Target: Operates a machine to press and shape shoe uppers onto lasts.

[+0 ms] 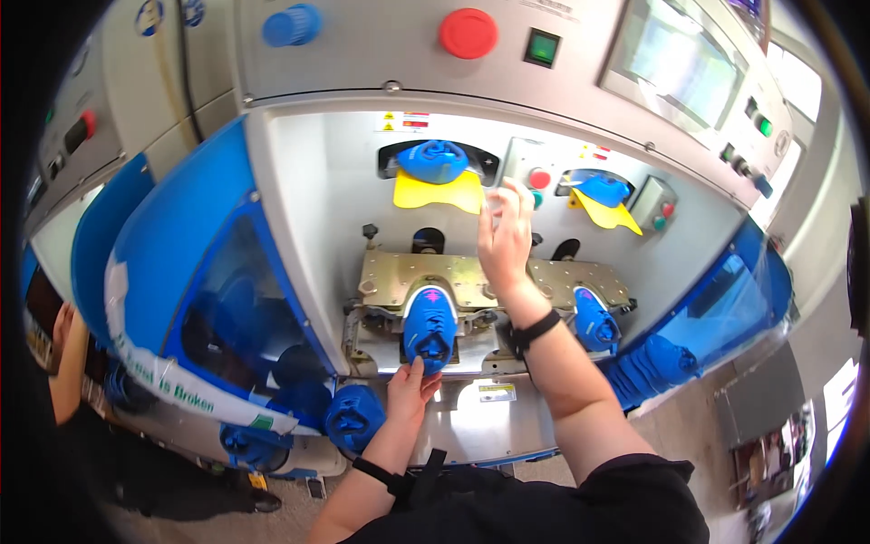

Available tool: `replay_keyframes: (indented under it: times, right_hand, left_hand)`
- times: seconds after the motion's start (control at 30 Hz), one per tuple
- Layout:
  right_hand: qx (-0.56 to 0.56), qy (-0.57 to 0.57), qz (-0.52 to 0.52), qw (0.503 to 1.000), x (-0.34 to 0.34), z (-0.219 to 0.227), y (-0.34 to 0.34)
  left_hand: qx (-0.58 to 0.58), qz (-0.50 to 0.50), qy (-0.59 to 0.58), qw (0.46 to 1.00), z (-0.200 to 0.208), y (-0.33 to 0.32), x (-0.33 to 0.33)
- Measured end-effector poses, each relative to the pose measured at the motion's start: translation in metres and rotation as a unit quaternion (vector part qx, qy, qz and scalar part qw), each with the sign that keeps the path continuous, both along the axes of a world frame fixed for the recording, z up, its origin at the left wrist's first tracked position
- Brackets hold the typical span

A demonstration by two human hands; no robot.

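A blue shoe [430, 319] with a pink mark on its toe sits on the metal fixture [426, 269] inside the machine, toe pointing away from me. My left hand [412, 388] grips its heel end, thumb on top and fingers underneath. My right hand [507, 231] is raised higher up, fingers stretched and slightly bent, holding nothing I can see. It is beside a yellow flap [439, 192] under a blue shoe-shaped piece [433, 161], and in front of a button box [538, 179]. Whether it touches either, I cannot tell.
Another blue shoe [594, 319] sits at the right station, below a second yellow flap [609, 214]. Blue shoes [355, 419] hang at the lower left, and more blue pieces [654, 367] lie stacked right. Blue side guards [208, 245] flank the opening. Another person's arm [68, 363] shows far left.
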State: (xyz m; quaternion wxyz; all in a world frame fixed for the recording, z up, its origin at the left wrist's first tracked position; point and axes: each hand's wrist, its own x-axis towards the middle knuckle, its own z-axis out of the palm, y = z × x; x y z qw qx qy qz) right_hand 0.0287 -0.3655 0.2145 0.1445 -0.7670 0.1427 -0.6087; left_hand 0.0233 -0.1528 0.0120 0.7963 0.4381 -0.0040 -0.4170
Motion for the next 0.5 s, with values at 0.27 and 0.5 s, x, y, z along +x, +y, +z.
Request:
replay_keyframes:
  times: [0.27,0.5]
  right_hand:
    - [0.002,0.174,-0.082,0.981,-0.035,-0.036,-0.046]
    - [-0.095,0.206,0.014,0.974,-0.104,-0.075,0.007]
  left_hand:
    - [0.023,-0.044,0.016,0.999,0.002,-0.001,0.001]
    - [0.019,-0.01,0.004,1.0,0.013,-0.005,-0.002]
